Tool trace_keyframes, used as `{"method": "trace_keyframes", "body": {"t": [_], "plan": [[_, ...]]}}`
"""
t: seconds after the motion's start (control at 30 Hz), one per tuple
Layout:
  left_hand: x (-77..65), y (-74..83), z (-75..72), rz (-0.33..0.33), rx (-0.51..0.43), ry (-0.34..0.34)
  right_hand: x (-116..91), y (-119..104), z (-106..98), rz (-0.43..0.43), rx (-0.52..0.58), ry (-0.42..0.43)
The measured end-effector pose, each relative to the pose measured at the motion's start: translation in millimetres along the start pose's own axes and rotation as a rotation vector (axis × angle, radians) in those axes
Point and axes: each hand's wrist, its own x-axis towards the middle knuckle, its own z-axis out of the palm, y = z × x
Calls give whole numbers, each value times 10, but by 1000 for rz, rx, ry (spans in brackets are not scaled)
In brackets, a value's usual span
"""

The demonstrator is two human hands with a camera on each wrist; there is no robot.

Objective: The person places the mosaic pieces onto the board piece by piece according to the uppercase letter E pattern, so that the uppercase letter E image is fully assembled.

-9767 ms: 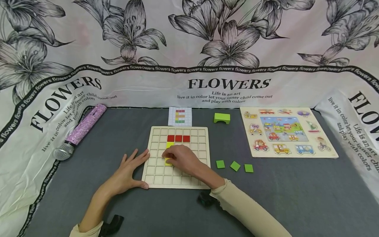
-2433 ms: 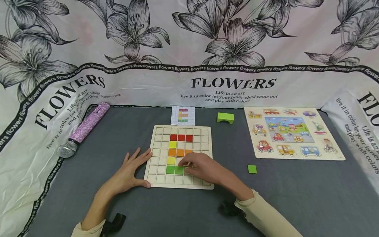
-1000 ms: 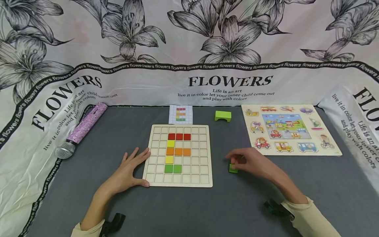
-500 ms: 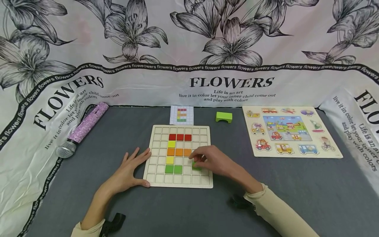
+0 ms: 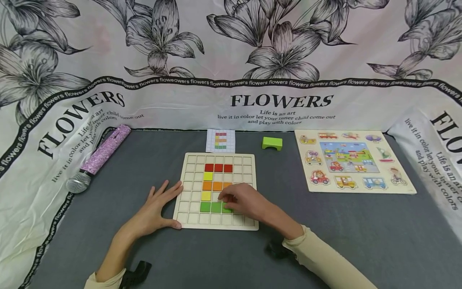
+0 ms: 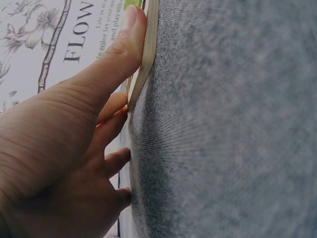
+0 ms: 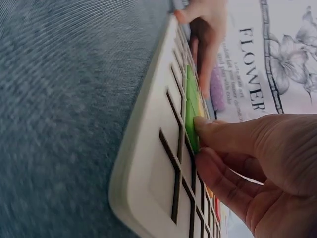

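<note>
A pale wooden grid board [image 5: 193,218] lies flat on the grey cloth. My left hand [image 5: 153,212] rests spread along its left edge, the thumb [image 6: 119,52] against the rim. Over the lower right of the board, my right hand [image 5: 249,202] pinches a green square tile [image 5: 225,208] at the third cell of a green row. Part of that tile is hidden by the fingers. Two more green tiles [image 5: 210,207] sit to its left. Above are a yellow tile [image 5: 206,196], orange tiles [image 5: 212,186], another yellow tile [image 5: 207,176] and three red tiles [image 5: 218,167].
A pattern card [image 5: 221,140] lies behind the board. Right of it stands a green arch block [image 5: 272,143], then a vehicle picture puzzle [image 5: 397,160]. A glittery pink microphone [image 5: 104,150] lies at the left, by the flower-printed cloth [image 5: 173,108].
My right hand picked up the last loose green tile from the cloth and carried it left to the green row. Earlier, the orange and other green tiles came onto the board. My left hand stays.
</note>
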Motion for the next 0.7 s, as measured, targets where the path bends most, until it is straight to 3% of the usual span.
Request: {"method": "trace_keyframes", "body": {"t": [0.47,0.7], "plan": [[-5,-19,-63,-4,15,-11,25,-86,28,9,-90,-22],[-41,-26,-60,-12,24,-3,-66,-140,-148,1,-60,-59]]}}
